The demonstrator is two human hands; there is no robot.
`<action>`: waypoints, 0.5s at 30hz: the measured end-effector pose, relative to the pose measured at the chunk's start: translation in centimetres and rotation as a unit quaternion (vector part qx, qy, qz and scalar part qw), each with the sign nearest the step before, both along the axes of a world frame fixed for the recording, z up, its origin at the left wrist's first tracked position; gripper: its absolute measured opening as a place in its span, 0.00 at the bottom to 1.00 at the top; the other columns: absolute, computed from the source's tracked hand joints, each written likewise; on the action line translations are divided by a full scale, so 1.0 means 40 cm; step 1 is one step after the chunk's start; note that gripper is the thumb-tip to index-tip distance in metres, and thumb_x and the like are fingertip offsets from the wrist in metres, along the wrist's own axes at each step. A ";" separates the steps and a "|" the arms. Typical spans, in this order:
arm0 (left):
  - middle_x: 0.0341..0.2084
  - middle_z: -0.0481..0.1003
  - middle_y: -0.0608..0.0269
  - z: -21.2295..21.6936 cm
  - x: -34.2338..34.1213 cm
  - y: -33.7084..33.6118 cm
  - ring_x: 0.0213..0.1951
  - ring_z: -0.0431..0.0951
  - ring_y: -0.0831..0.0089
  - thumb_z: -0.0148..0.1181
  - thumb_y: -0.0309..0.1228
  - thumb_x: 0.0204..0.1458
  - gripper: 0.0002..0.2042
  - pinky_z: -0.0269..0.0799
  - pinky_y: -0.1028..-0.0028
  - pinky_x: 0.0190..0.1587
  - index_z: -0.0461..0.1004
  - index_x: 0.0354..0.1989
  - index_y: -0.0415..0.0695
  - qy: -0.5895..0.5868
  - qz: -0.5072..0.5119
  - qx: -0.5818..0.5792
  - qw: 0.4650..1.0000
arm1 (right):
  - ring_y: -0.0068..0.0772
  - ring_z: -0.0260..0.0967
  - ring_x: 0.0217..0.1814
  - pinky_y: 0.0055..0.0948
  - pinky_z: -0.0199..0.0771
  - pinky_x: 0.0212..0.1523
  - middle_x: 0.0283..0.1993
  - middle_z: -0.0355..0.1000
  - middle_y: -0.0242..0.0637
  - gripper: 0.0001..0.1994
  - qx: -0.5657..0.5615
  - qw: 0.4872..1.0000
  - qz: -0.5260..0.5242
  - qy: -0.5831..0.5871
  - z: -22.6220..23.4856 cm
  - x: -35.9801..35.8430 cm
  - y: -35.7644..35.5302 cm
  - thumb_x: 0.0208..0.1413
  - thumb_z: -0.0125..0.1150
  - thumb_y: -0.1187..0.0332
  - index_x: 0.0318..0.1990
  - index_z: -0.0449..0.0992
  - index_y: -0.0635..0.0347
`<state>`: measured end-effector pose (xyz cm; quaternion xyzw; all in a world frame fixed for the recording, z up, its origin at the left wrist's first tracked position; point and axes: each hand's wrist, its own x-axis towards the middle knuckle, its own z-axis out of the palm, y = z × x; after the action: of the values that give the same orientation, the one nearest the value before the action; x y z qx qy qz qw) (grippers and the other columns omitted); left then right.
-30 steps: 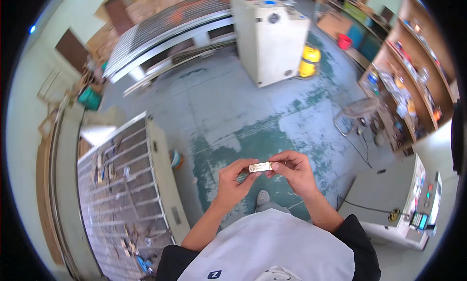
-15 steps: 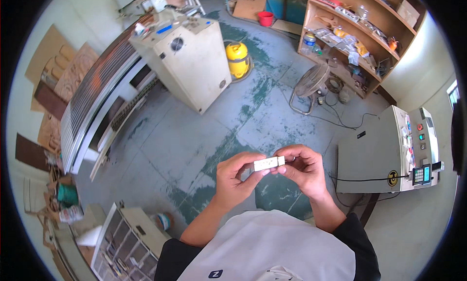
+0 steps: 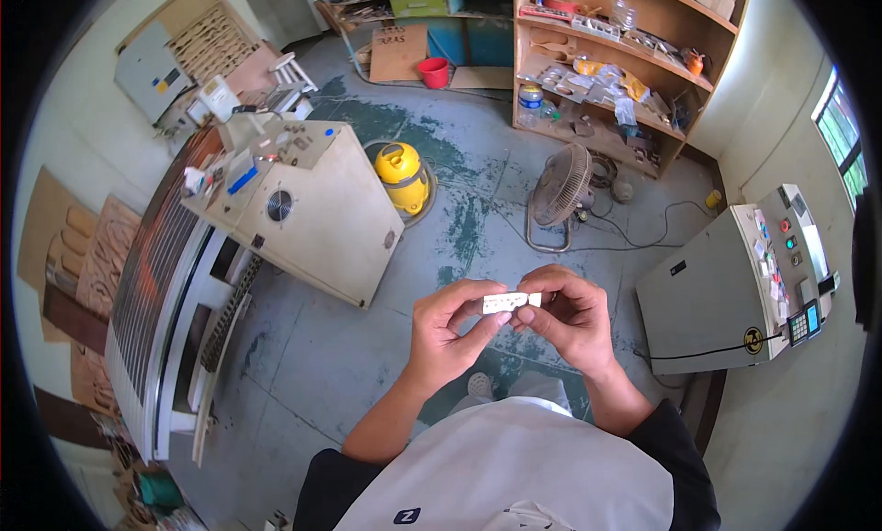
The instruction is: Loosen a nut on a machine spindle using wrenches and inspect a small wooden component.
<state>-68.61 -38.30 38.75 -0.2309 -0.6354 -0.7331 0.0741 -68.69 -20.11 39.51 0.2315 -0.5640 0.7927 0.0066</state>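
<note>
White block (image 3: 505, 302): your left hand (image 3: 446, 333) pinches its left end, your right hand (image 3: 577, 325) its right; both closed onto it, presumably leaving its marked face uncovered.

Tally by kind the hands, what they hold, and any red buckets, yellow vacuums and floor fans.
Hands (left hand, right hand): 2
White piece, held: 1
Red bucket: 1
Yellow vacuum: 1
Floor fan: 1
Total: 6
</note>
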 end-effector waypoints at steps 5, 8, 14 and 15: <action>0.37 0.75 0.55 0.000 -0.179 0.002 0.41 0.78 0.71 0.60 0.13 0.49 0.14 0.77 0.73 0.46 0.72 0.45 0.31 -0.010 -0.053 -0.005 0.999 | 0.29 0.73 0.40 0.26 0.77 0.41 0.43 0.70 0.43 0.10 -0.009 0.999 -0.037 -0.007 -0.011 -0.147 0.001 0.52 0.57 0.87 0.42 0.73 0.72; 0.38 0.75 0.55 -0.013 -0.290 0.015 0.41 0.78 0.71 0.59 0.12 0.49 0.14 0.77 0.73 0.46 0.72 0.45 0.31 -0.010 -0.076 -0.003 0.997 | 0.29 0.73 0.40 0.26 0.77 0.41 0.43 0.69 0.43 0.10 -0.008 0.999 -0.047 -0.001 -0.020 -0.244 0.020 0.52 0.57 0.87 0.42 0.73 0.72; 0.38 0.75 0.54 -0.023 -0.521 0.080 0.41 0.78 0.70 0.59 0.12 0.49 0.13 0.77 0.73 0.45 0.72 0.44 0.31 -0.001 -0.081 0.007 0.997 | 0.29 0.73 0.40 0.26 0.76 0.41 0.43 0.69 0.43 0.10 -0.013 0.998 -0.066 0.009 -0.028 -0.461 0.076 0.51 0.58 0.87 0.42 0.73 0.72; 0.38 0.75 0.54 -0.021 -0.561 0.092 0.41 0.79 0.70 0.59 0.12 0.49 0.13 0.78 0.74 0.45 0.73 0.44 0.31 0.011 -0.082 0.010 0.997 | 0.29 0.73 0.40 0.26 0.76 0.41 0.43 0.69 0.43 0.10 -0.013 0.998 -0.067 0.010 -0.026 -0.500 0.087 0.51 0.58 0.87 0.42 0.73 0.72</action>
<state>-91.07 -34.63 37.92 -0.2894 -0.6064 -0.7403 0.0226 -88.69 -16.63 38.49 0.2008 -0.5676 0.7955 0.0684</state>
